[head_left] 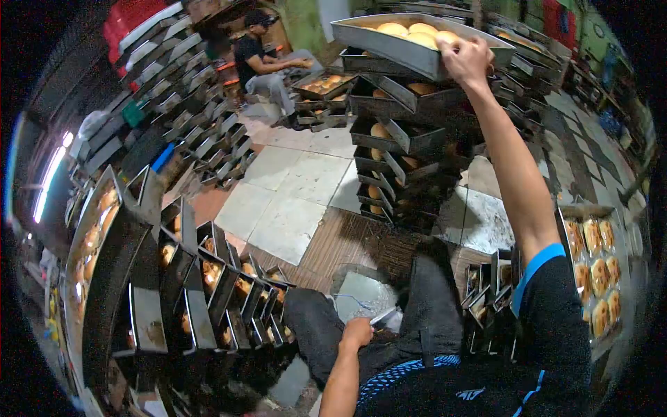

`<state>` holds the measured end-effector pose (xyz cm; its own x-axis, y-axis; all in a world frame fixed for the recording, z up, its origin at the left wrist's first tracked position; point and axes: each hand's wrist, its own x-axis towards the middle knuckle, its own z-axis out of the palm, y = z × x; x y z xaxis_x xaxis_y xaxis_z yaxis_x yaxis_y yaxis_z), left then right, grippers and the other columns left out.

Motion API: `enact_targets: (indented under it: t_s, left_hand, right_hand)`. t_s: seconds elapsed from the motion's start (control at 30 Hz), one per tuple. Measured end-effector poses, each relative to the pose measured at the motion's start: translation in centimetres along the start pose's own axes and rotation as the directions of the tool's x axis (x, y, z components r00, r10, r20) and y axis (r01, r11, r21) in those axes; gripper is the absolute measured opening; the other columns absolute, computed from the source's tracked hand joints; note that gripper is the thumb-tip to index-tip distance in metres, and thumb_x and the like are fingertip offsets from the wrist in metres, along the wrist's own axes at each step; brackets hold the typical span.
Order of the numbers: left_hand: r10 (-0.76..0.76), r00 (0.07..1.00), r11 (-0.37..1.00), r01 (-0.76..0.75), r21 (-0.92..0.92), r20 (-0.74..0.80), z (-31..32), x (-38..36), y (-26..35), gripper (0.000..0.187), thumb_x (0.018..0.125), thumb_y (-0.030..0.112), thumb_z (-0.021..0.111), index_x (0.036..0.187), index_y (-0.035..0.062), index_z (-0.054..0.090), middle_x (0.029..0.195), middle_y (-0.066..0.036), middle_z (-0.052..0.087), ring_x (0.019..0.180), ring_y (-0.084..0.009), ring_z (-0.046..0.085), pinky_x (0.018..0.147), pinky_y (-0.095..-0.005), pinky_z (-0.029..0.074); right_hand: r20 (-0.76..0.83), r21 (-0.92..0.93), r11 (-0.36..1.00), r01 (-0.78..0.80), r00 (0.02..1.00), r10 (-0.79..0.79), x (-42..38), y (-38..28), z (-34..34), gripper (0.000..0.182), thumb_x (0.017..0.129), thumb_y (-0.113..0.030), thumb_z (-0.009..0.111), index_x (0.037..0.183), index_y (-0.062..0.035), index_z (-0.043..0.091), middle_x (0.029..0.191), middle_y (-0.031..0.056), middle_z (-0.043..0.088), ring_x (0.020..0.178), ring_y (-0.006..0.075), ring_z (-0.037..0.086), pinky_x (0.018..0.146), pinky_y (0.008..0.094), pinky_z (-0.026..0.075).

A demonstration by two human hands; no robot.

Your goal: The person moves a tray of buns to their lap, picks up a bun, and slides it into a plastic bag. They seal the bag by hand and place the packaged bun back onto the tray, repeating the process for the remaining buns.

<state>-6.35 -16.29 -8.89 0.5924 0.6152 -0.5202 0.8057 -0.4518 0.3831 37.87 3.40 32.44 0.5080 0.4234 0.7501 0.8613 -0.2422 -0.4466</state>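
The round yellow-brown buns point(422, 30) lie in an open, rectangular grey metal tray point(389, 52), which is at the top of a tall stack of dark metal trays point(422, 141) before me. The fingers of my right hand point(470, 61) are bent over the near wall of this tray, close to one bun; whether they pinch the bun or grasp only the wall, I cannot tell. The fingers of my left hand point(357, 333) are low by my lap, closed around a narrow, pale, flat thing point(384, 317), perhaps a tool.

I judge that each bun will be light and soft, easy to dent, so it is better to take it gently by its sides and not to press on the top. The tray should be stiff and rather heavier when loaded; its rim may be slippery if there is grease, and I would hold it by two opposite walls, level.

About writing, I find little. My black shirt with blue trim point(479, 372) carries a small white mark point(470, 395), like a logo, but I cannot read it. On the clear-wrapped breads point(594, 271) at my right, I can read no label.
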Motion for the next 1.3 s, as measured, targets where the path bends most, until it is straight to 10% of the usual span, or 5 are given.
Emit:
enact_targets:
  t_s: [0.2,0.63,0.83,1.07,1.3]
  left_hand:
    - [0.423,0.895,0.854,-0.446,-0.268,-0.144,-0.3,-1.3,-1.4,0.017,0.081,0.016,0.062,0.095,0.0072,0.066,0.093,-0.020,0.065,0.090,-0.0409,0.060,0.079,-0.0483,0.047]
    - [0.545,0.838,0.832,-0.543,-0.116,-0.015,1.9,1.0,1.1,0.021,0.081,0.014,0.057,0.100,0.0119,0.066,0.096,-0.017,0.065,0.093,-0.0367,0.061,0.081,-0.0471,0.048]
    - [0.175,0.957,0.984,-0.161,-0.078,0.232,-2.5,-4.6,2.4,0.037,0.079,0.021,0.062,0.111,0.0033,0.063,0.111,-0.022,0.062,0.106,-0.0355,0.058,0.090,-0.0391,0.047]
    - [-0.098,0.540,0.024,-0.839,-0.544,-0.836,-7.9,-11.2,8.5,0.058,0.080,0.014,0.056,0.133,0.0039,0.035,0.133,-0.012,0.044,0.118,-0.0260,0.045,0.101,-0.0375,0.036]
    - [-0.556,0.596,-0.009,-0.702,-0.712,-0.580,-9.0,-4.9,7.4,0.052,0.077,0.005,0.057,0.124,0.0041,0.036,0.120,-0.011,0.049,0.111,-0.0229,0.049,0.099,-0.0370,0.037]
  right_hand:
    - [0.571,0.637,0.177,-0.750,0.613,0.545,-3.6,-2.9,-8.7,0.077,0.069,-0.037,0.070,0.134,-0.0072,0.040,0.140,0.0186,0.034,0.126,0.0423,0.036,0.093,0.0759,0.027]
    - [0.510,0.845,0.006,-0.535,0.809,0.293,-16.3,-0.9,-13.6,0.048,0.083,-0.024,0.043,0.121,0.0051,0.044,0.108,0.0212,0.060,0.087,0.0325,0.064,0.074,0.0525,0.055]
    - [0.303,0.949,-0.110,-0.295,0.757,0.578,-37.8,4.5,-18.3,0.015,0.075,-0.016,0.047,0.061,-0.0137,0.044,0.055,0.0009,0.045,0.055,0.0145,0.050,0.059,0.0302,0.047]
    - [0.503,0.860,-0.170,-0.482,0.738,0.450,-48.3,-0.5,-21.8,0.074,0.059,-0.014,0.047,0.130,0.0051,0.043,0.126,0.0181,0.053,0.119,0.0329,0.048,0.105,0.0398,0.036]
    - [0.846,0.527,-0.438,-0.729,0.398,0.354,-49.2,3.1,-15.6,0.075,0.061,-0.004,0.044,0.136,0.0000,0.040,0.120,0.0118,0.055,0.105,0.0242,0.055,0.093,0.0295,0.043]
